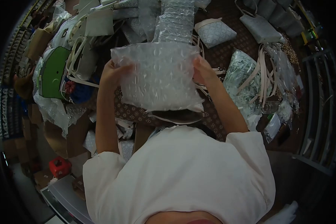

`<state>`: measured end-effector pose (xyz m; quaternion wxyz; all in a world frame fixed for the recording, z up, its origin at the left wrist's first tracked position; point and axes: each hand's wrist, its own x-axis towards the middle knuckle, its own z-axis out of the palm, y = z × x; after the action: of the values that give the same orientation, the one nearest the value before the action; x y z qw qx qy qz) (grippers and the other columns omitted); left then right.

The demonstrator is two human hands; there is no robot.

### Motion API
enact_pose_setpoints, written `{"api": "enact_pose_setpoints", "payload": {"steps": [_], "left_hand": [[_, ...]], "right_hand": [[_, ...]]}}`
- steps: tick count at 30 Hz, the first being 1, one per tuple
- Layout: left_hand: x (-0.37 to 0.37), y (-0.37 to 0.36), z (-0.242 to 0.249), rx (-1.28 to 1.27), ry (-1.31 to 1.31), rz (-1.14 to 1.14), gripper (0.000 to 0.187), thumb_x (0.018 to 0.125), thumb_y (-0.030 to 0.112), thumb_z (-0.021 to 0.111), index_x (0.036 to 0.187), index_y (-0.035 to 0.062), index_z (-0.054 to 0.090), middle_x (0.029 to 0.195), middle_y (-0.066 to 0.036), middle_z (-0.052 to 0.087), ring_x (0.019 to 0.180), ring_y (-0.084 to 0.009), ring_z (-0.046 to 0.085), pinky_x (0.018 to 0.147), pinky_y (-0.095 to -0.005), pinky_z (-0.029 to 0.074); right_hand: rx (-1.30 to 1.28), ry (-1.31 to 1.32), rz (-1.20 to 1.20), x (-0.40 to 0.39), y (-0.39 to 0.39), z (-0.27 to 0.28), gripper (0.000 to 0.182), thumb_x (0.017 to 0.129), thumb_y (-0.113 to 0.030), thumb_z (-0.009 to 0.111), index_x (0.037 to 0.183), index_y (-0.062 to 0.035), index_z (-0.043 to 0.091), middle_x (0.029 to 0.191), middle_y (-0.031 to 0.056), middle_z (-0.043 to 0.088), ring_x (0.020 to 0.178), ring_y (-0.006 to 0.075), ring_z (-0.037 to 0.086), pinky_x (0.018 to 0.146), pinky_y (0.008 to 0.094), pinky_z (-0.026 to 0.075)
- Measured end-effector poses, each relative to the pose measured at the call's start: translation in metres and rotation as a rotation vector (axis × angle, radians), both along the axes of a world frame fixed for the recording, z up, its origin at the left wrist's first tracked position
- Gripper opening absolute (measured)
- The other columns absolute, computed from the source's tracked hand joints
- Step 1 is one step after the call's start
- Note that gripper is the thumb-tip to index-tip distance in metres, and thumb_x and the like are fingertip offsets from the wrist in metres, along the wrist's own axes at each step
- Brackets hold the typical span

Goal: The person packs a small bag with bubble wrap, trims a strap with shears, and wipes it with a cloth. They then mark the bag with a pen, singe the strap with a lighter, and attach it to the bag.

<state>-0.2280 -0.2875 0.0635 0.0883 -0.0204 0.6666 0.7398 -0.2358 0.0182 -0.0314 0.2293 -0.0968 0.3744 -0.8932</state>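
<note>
A translucent sheet or pouch of bubble wrap (158, 76) is stretched between my two hands, above the dark patterned table cover. My left hand (117, 72) grips its left edge, with some fingertips showing blurred through the plastic. At the opposite edge my right hand (203, 70) is closed on the wrap, its fingers partly hidden. Just below the sheet, close to my body, lies the curved rim of a pale bag (179, 117); most of it is covered. Behind the sheet, more bubble wrap (174, 22) runs toward the back.
A patterned pale pouch (215, 33) and a grey handbag (260, 29) lie at the back right. Right of me are plastic-wrapped goods (242, 71) and pale straps (263, 74). On the left, a green panel (55, 72) stands among white bags (80, 56).
</note>
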Motion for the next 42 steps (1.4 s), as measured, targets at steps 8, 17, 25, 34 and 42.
{"api": "enact_pose_setpoints", "payload": {"steps": [8, 17, 25, 34, 42], "left_hand": [[0.03, 0.041, -0.002, -0.382, 0.322, 0.256, 0.026, 0.07, 0.009, 0.075, 0.09, 0.001, 0.061, 0.083, -0.004, 0.064, 0.07, -0.0114, 0.059, 0.063, -0.0248, 0.049], [0.136, 0.057, -0.097, 0.348, -0.28, -0.239, 0.027, 0.083, 0.007, 0.054, 0.109, -0.0002, 0.053, 0.12, -0.014, 0.053, 0.118, -0.0297, 0.043, 0.098, -0.0403, 0.035], [0.098, 0.051, -0.044, -0.663, 0.204, -0.97, 0.038, 0.08, 0.011, 0.048, 0.117, 0.0002, 0.05, 0.111, -0.013, 0.058, 0.104, -0.0244, 0.054, 0.091, -0.0335, 0.041], [0.082, 0.044, -0.066, -0.816, 0.716, -0.94, 0.052, 0.064, -0.001, 0.065, 0.115, 0.0031, 0.053, 0.122, -0.019, 0.046, 0.112, -0.0322, 0.047, 0.087, -0.0342, 0.045], [0.078, 0.068, -0.04, -1.046, 0.28, -1.365, 0.056, 0.063, 0.006, 0.069, 0.115, 0.0039, 0.049, 0.113, -0.015, 0.051, 0.108, -0.0301, 0.049, 0.087, -0.036, 0.044]], "right_hand": [[0.546, 0.013, -0.128, 0.049, 0.007, 0.068, 0.051, 0.07, -0.015, 0.075, 0.111, 0.0024, 0.05, 0.102, 0.0094, 0.059, 0.091, 0.0154, 0.058, 0.08, 0.0283, 0.047], [0.774, 0.683, -0.013, 0.156, 0.02, 0.04, 0.021, 0.067, -0.005, 0.069, 0.087, -0.006, 0.065, 0.11, 0.0148, 0.056, 0.116, 0.028, 0.044, 0.096, 0.0396, 0.035], [0.992, 1.124, 0.375, 0.122, 0.009, 0.037, 0.017, 0.066, -0.005, 0.062, 0.082, -0.0089, 0.058, 0.104, 0.0067, 0.059, 0.106, 0.0247, 0.052, 0.096, 0.0364, 0.035], [1.181, 1.236, 0.134, 0.126, 0.01, 0.028, 0.021, 0.066, -0.004, 0.063, 0.085, -0.0101, 0.057, 0.106, 0.0053, 0.058, 0.102, 0.0233, 0.053, 0.094, 0.039, 0.035], [1.425, 0.955, 0.653, 0.126, -0.002, 0.04, 0.047, 0.058, -0.003, 0.07, 0.101, -0.0106, 0.051, 0.115, 0.0108, 0.052, 0.115, 0.0282, 0.043, 0.09, 0.0377, 0.039]]}}
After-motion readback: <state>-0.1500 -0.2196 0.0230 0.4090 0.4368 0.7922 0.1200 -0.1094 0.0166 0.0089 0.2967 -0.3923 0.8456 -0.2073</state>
